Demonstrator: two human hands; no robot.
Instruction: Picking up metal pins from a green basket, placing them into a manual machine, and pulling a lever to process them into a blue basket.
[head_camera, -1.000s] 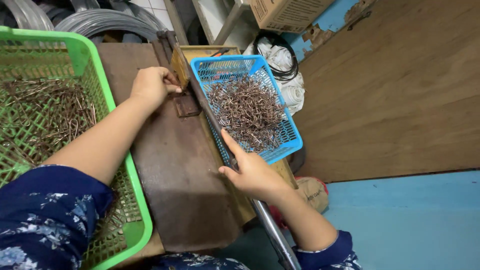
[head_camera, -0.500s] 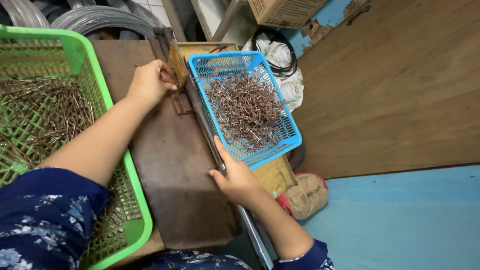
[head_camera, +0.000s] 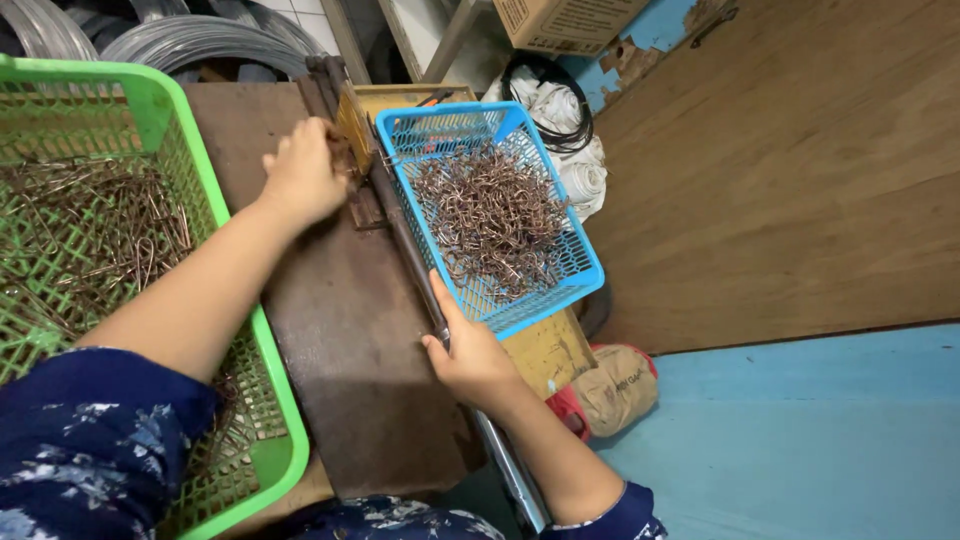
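Observation:
My right hand (head_camera: 470, 355) is closed around a long metal lever bar (head_camera: 405, 240) that runs along the right side of a dark steel plate (head_camera: 350, 340). My left hand (head_camera: 305, 175) rests at the far end of the plate, fingers curled against a small yellowish fixture (head_camera: 352, 130); what it pinches is hidden. A blue plastic basket (head_camera: 560, 290) of bent brown wire pieces (head_camera: 490, 215) sits just right of the bar. A green plastic basket (head_camera: 215, 215) with more wire pieces (head_camera: 90, 230) sits at my left.
Coils of grey wire (head_camera: 170, 35) lie behind the plate. A wooden panel (head_camera: 800, 170) stands at the right over a blue floor (head_camera: 820, 440). A beige sack (head_camera: 615, 385), black cable (head_camera: 555, 100) and a cardboard box (head_camera: 560, 20) lie around the bench.
My right hand slid nearer along the lever bar and dropped lower. My left hand stays at the far fixture.

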